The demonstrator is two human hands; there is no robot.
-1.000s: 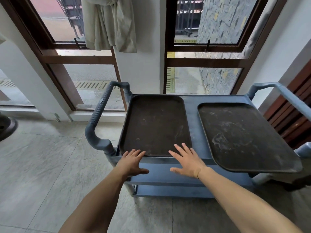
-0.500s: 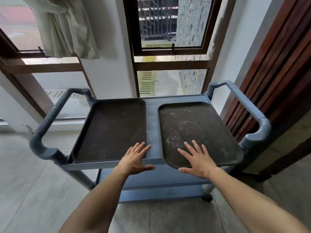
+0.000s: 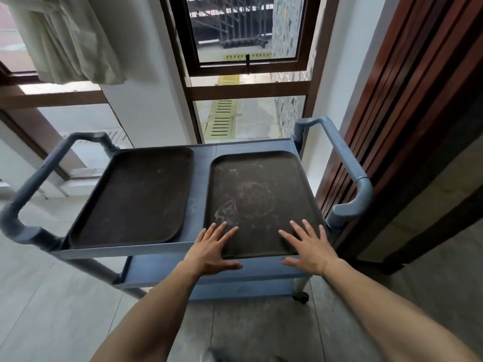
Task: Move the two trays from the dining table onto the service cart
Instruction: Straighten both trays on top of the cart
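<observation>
Two dark brown trays lie side by side on the top shelf of a blue-grey service cart [image 3: 201, 184]. The left tray [image 3: 136, 197] sits alone, untouched. The right tray [image 3: 258, 194] has pale scuff marks, and its near edge reaches the cart's front rim. My left hand [image 3: 213, 248] rests flat with fingers spread at that tray's near left corner. My right hand [image 3: 309, 248] lies flat and spread at its near right corner. Neither hand grips anything.
The cart has a handle on the left [image 3: 34, 192] and one on the right [image 3: 347, 173], plus a lower shelf [image 3: 243, 270]. Windows and a white pillar stand behind it. A dark wooden slatted wall [image 3: 407, 121] is close on the right. A cloth [image 3: 68, 40] hangs upper left.
Both hands have shifted right from the left tray's edge to the right tray's near corners. The right tray, earlier overhanging the cart askew, now lies straighter on the shelf.
</observation>
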